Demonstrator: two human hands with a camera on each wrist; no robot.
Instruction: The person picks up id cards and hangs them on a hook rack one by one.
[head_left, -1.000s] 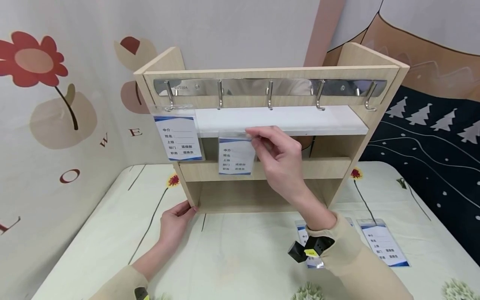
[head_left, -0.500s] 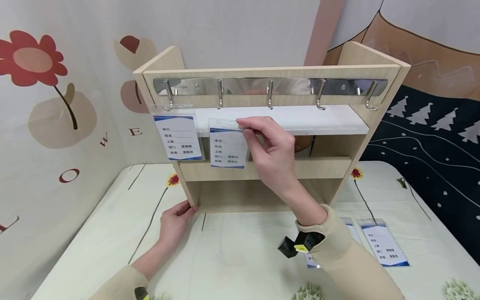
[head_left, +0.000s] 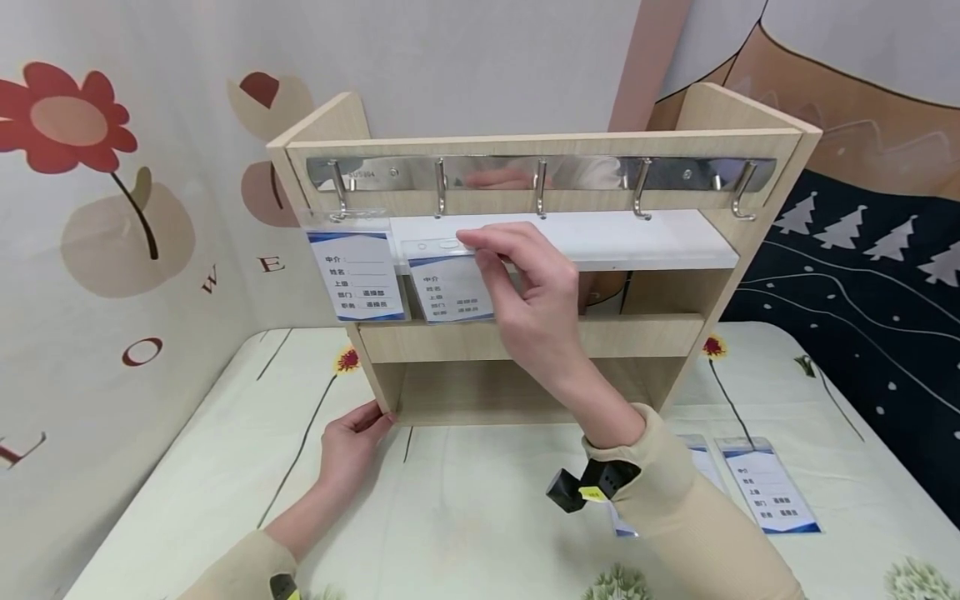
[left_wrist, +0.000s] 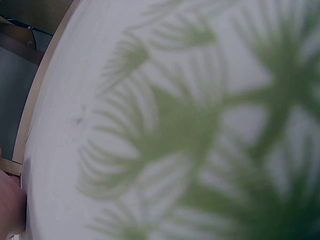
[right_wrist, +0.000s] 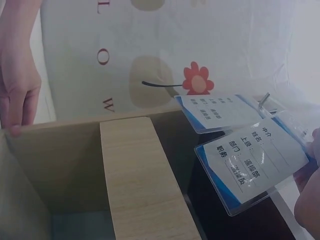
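My right hand (head_left: 532,300) pinches the top right corner of a clear-sleeved name badge (head_left: 450,287) between thumb and fingers. The badge is tilted, just below the second hook (head_left: 440,187) from the left and apart from it. A second name badge (head_left: 358,271) hangs from the leftmost hook (head_left: 339,192). Both badges (right_wrist: 250,165) show side by side in the right wrist view, the pinched one nearer. Down at the wooden shelf's (head_left: 525,337) lower left corner, my left hand (head_left: 351,446) holds the side panel, thumb in front. Only a sliver of that hand (left_wrist: 11,207) appears in the left wrist view.
A metal hook rail (head_left: 495,173) runs across the shelf's upper front. Two more name badges lie on the patterned tablecloth (head_left: 465,508) at the right: one in plain view (head_left: 770,487), another badge (head_left: 701,458) partly behind my right sleeve. A printed curtain (head_left: 487,67) hangs behind.
My right hand has moved left and upward with the badge, bringing it nearer the second hook and tilting it. The left hand, the shelf and the hanging badge stay where they were.
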